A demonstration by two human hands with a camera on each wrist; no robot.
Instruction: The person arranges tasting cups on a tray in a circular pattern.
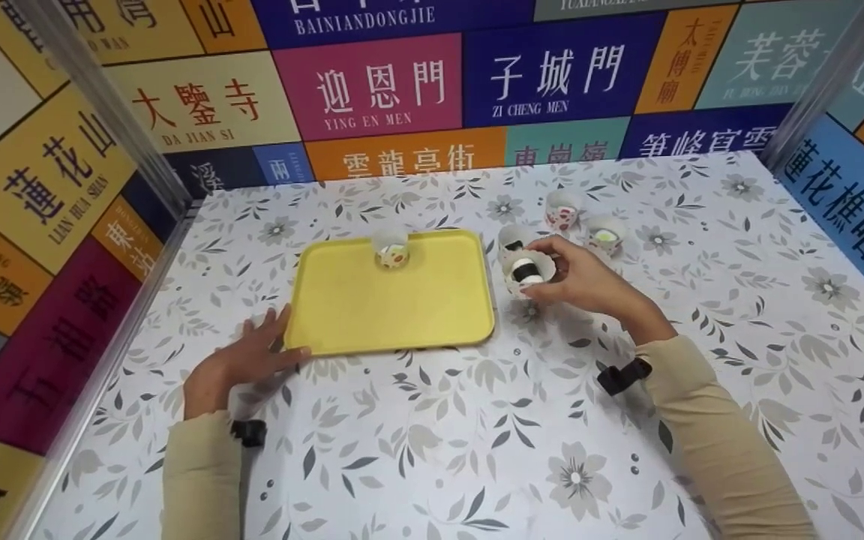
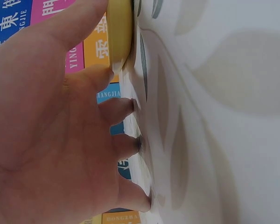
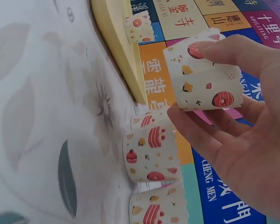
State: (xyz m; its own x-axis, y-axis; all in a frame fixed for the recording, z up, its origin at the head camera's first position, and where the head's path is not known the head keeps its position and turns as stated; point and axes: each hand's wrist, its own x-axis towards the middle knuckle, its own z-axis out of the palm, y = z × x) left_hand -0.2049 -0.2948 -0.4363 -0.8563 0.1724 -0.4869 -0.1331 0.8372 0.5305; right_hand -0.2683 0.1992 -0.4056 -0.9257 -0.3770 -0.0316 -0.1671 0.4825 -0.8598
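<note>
My right hand [image 1: 589, 277] holds a patterned paper baking cup [image 3: 203, 74] between thumb and fingers, tilted above the table just right of the tray. Inside the held cup sits a white piece with a black band [image 1: 527, 271], like a small rice ball wrapped in seaweed. My left hand [image 1: 248, 360] rests on the table at the near left corner of a yellow tray [image 1: 394, 307], fingers spread, with thumb and forefinger touching its rim. Another paper cup [image 1: 392, 253] stands near the tray's far edge.
Behind my right hand stand more paper cups: one partly hidden [image 1: 511, 238], one farther back [image 1: 563, 211], and one with a white and yellow piece inside [image 1: 604, 235]. A flower-patterned cloth [image 1: 432, 442] covers the table. Colourful lettered panels [image 1: 379, 86] rise behind it.
</note>
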